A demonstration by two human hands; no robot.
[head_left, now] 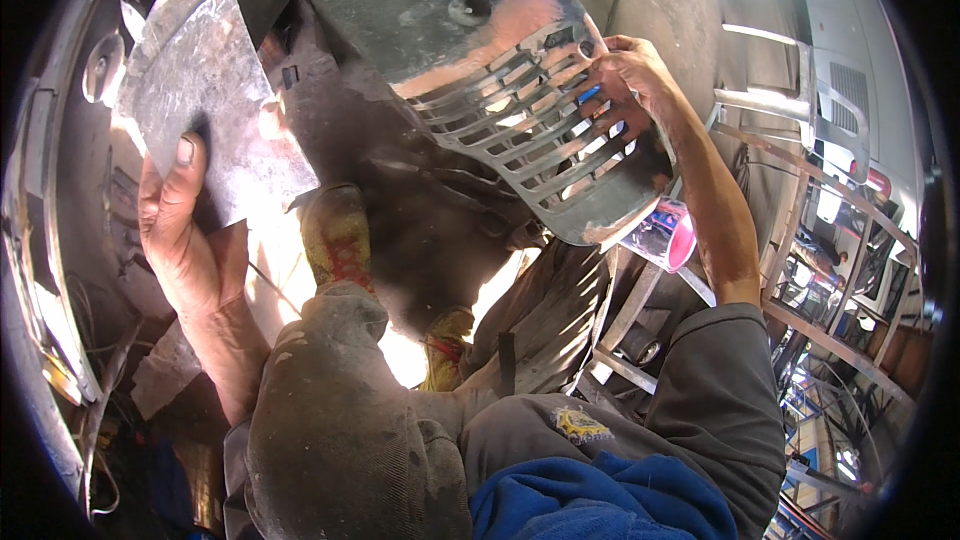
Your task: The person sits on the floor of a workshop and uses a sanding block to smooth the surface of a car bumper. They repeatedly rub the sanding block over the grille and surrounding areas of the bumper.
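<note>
My left hand (180, 205) grips a thin grey metal sheet (215, 100), its thumb lying on the face and a fingertip showing near the opposite edge. To the right, a dark slotted grille panel (530, 125) slants across the view, with a reddish-brown patch above its slots and a round recess further up. At the panel's upper right corner, my right hand (632, 75) pinches the edge beside a small hole. Part of that hand shows darkly through the slots. What supports the panel is hidden.
A can with a pink rim (682, 242) stands under the panel's lower corner, by a metal frame (630, 315). My yellow shoe (337, 235) with red laces is below the sheet. More metal framing (840, 175) and a light-coloured vehicle (850, 60) are at right.
</note>
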